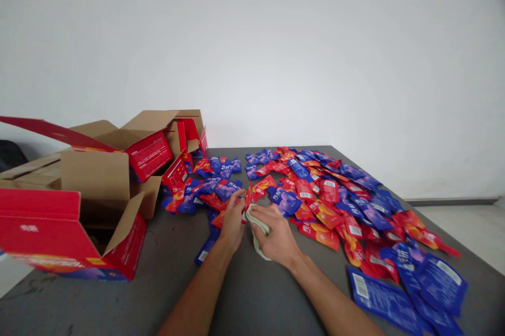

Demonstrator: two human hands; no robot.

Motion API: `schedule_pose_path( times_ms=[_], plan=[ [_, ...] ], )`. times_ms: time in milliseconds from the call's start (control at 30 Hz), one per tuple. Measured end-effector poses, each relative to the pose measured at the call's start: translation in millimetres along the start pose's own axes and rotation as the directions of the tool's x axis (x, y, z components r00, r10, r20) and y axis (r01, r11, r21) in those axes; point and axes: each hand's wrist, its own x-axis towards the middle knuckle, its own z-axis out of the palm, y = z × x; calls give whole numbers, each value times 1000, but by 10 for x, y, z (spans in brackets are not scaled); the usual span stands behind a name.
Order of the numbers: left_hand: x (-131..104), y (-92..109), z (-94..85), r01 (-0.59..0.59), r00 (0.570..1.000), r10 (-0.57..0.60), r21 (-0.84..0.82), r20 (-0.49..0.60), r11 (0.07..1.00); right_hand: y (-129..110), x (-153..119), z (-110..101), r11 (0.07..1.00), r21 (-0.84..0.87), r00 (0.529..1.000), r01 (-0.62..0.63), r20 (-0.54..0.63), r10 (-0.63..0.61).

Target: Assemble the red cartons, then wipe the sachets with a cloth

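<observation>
My left hand (233,224) is closed on a red pouch (248,198), which stands on edge between its fingers and is partly hidden by them. Folded in my right hand (276,235) is a pale cloth (258,245), pressed close against the pouch. Both hands are low over the middle of the dark table (252,299). A large heap of red and blue pouches (328,191) spreads to the right of my right hand. Beyond and left of my left hand lies a smaller pile of similar pouches (215,186).
An open red carton (134,252) stands at the near left, its flaps sticking out. Behind it are more open red cartons (152,156). Several larger blue pouches (381,296) lie at the near right. A white wall (268,52) rises behind the table.
</observation>
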Motion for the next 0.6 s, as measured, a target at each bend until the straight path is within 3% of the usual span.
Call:
schedule_pose_path(
  times_ms=[200, 300, 367, 600],
  plan=[
    [-9, -3, 49, -6, 998, 11, -93, 55, 996, 30, -10, 43, 999, -37, 1000, 21, -19, -22],
    [-38, 17, 83, 60, 985, -34, -149, 169, 987, 93, -32, 70, 997, -73, 1000, 14, -16, -15],
    [-56, 18, 92, 103, 971, -72, -130, 229, 986, 132, -42, 85, 995, -100, 1000, 10, -9, -11],
    [-53, -8, 72, 106, 967, -95, -35, 237, 994, 188, -48, 130, 983, -164, 990, -84, -126, 64]
  ],
)
